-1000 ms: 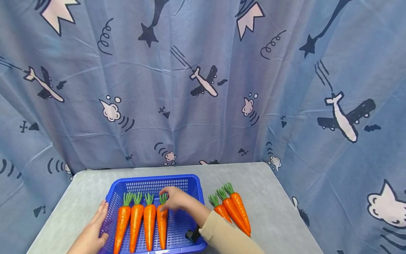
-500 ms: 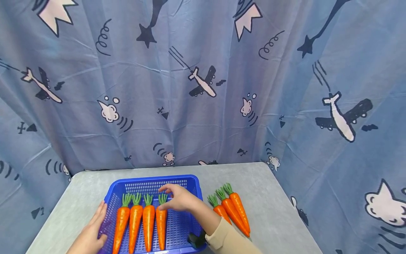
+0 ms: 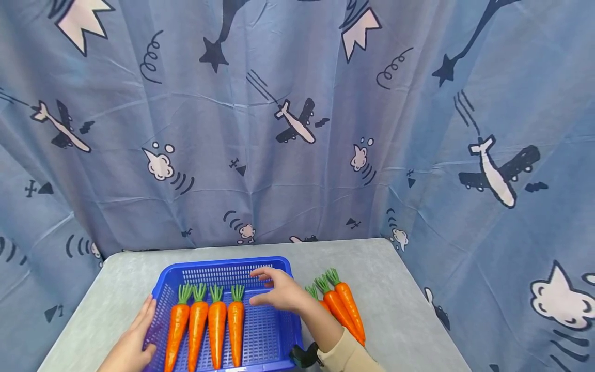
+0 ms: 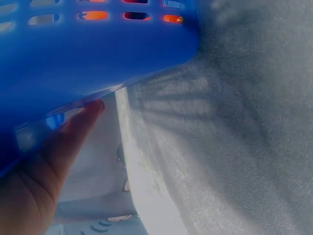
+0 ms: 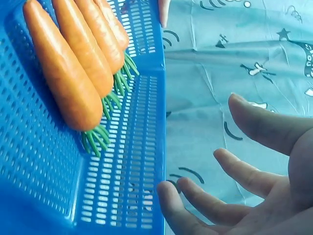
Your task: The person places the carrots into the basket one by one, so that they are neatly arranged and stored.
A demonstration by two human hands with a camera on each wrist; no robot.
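Carrots point(image 3: 217, 333) are lying in two groups: four inside the basket, three on the table to its right. Behind everything, a blue curtain point(image 3: 209, 173) printed with planes is hanging in folds. In front of it the pale grey table point(image 3: 404, 315) is carrying the blue basket point(image 3: 223, 262), whose floor is showing bare to the right of the four. The right arm, in a beige sleeve point(image 3: 350, 356), is crossing the basket's right wall and hiding part of the three outside.

The left hand point(image 3: 132, 341) is resting with straight fingers along the basket's left wall, touching it and apparently steadying it. The right hand point(image 3: 281, 290) is hovering over the basket's right part, thumb and fingers spread well apart and holding nothing; whether a fingertip is brushing the rim, I cannot tell.

The four are standing out as a side-by-side row, green tops point(image 3: 237, 292) pointing away from the person. The work seems to be sitting between two placements, the row's rightmost carrot point(image 3: 236, 330) being already down. The next move is probably calling for a reach to the loose carrots point(image 3: 350, 306).
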